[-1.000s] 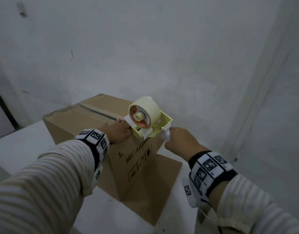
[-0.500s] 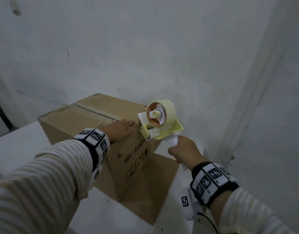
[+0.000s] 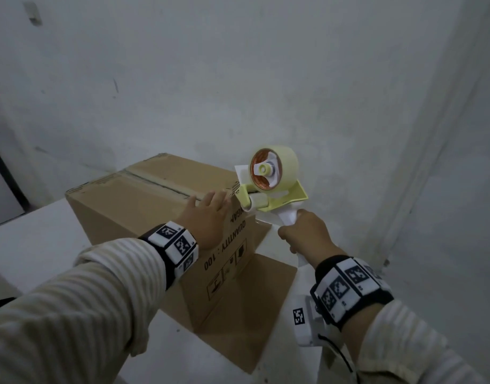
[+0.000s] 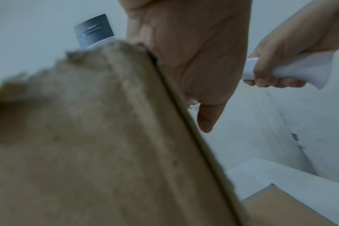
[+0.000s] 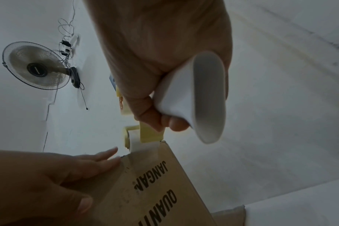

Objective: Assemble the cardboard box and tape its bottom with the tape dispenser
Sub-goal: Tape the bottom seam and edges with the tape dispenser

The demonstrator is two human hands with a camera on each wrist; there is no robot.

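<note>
The brown cardboard box (image 3: 144, 206) stands on a white surface, its closed flaps up and a seam running along the top. My left hand (image 3: 207, 214) lies flat on the box's near top edge, fingers straight; the left wrist view shows its palm (image 4: 194, 61) against the box edge (image 4: 164, 85). My right hand (image 3: 304, 231) grips the white handle (image 5: 192, 97) of the yellow tape dispenser (image 3: 271, 187). The dispenser's roller (image 5: 133, 142) sits at the top corner of the box's printed side (image 5: 155, 183), where a strip of tape lies on the cardboard.
A loose box flap (image 3: 254, 309) lies flat on the white surface in front of the box. Grey walls stand close behind and to the right. A fan (image 5: 37, 65) with cables is mounted on the wall, seen in the right wrist view.
The dispenser has moved right, off the box top, to the top corner of the printed side. My left hand's fingers have straightened out flat on the box top.
</note>
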